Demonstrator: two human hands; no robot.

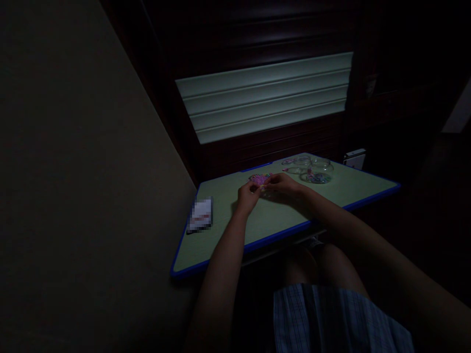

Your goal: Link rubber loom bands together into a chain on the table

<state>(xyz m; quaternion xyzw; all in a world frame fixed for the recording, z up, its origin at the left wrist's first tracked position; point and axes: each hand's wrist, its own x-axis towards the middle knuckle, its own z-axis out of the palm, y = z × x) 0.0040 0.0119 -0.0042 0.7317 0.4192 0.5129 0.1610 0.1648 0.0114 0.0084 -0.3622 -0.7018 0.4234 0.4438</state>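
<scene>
Both my hands meet over the middle of a small green table with a blue rim [221, 257]. My left hand [248, 195] is closed in a pinch on a small pink and purple thing [259, 179] that I cannot name in the dim light. My right hand [282, 185] is also closed, its fingertips on the same pink thing from the right. Just beyond my right hand stands a clear glass jar [319, 172] with small coloured bits in its bottom.
A second clear glass piece [299, 162] lies behind the jar. A flat dark card or phone [200, 214] rests near the table's left edge. A white object [354, 158] sits past the far right corner. A wall runs along the left; a slatted shutter is ahead.
</scene>
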